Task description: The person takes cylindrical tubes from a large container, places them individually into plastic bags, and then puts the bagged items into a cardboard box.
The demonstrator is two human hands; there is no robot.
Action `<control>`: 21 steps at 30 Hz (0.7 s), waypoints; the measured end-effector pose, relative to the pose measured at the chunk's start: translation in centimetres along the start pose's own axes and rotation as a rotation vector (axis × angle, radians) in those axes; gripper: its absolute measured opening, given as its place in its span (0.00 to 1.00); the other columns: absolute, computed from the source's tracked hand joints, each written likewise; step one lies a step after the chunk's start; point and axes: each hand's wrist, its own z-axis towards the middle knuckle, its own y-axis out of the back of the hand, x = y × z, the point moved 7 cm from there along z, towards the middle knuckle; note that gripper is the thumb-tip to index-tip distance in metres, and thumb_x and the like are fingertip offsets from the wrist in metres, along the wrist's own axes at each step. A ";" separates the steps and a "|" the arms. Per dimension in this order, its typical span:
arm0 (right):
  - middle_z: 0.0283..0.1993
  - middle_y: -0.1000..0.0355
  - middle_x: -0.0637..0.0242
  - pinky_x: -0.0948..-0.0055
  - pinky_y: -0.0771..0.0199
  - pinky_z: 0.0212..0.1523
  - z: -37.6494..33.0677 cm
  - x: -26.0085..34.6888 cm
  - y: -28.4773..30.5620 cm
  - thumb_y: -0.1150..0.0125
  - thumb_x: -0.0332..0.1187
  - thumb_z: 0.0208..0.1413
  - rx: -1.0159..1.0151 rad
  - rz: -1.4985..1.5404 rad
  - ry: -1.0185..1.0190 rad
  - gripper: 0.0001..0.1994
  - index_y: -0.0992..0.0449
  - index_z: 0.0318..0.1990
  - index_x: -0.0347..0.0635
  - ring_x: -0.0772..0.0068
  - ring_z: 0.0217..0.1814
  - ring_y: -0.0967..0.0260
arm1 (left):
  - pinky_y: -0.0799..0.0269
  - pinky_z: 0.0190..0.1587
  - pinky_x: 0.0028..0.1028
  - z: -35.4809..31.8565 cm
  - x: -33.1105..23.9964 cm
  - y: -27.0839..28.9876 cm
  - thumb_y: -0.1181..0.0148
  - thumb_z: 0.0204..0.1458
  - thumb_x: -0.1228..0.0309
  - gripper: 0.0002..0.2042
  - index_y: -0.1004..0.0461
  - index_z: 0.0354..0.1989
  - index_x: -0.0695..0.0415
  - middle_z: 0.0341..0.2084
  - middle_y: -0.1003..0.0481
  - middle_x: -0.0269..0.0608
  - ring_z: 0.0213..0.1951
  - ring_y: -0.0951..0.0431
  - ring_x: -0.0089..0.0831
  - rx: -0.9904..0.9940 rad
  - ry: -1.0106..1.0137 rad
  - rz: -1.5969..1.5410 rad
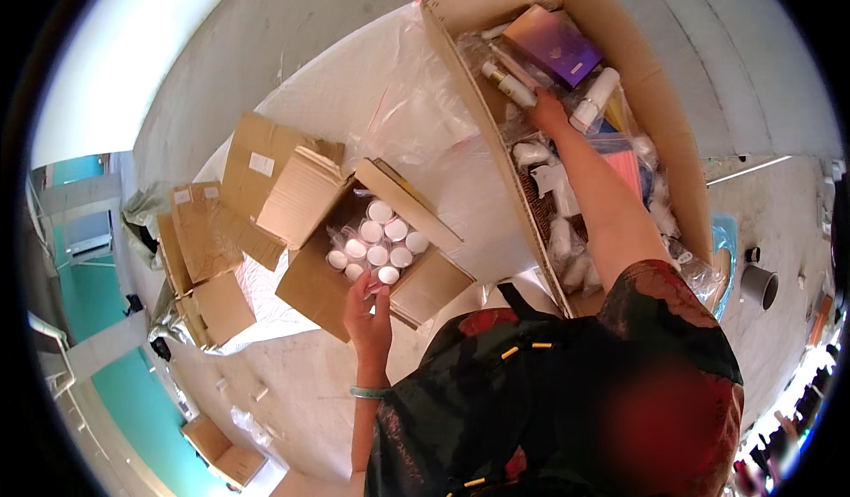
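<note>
My left hand (368,322) is at the near side of a small open cardboard box (312,286). Its thumb and fingers close on the edge of a clear plastic bag (373,289) with a reddish strip, beside a round white-capped container (388,275). Several such containers stand together in the box, some wrapped in clear plastic. My right hand (548,113) reaches into a large, deep carton (677,116). Its fingers close at the lower end of a white bottle with a gold band (509,84); the fingertips are partly hidden.
The large carton also holds a purple-orange box (554,45), a white cylinder (595,99) and plastic-wrapped items. Opened cardboard boxes (210,231) stand at the left on a white-covered surface (341,98). Another carton (226,453) and a grey bin (759,286) are on the floor.
</note>
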 end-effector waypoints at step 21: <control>0.39 0.31 0.65 0.74 0.31 0.33 -3.3 -0.7 1.5 0.39 0.41 0.50 0.310 0.937 -0.323 0.24 0.35 0.52 0.40 0.74 0.39 0.33 | 0.30 0.43 0.22 3.5 -5.1 -3.4 0.43 0.52 0.78 0.15 0.30 0.49 0.61 0.39 0.26 0.38 0.40 0.26 0.23 0.178 -0.028 -0.165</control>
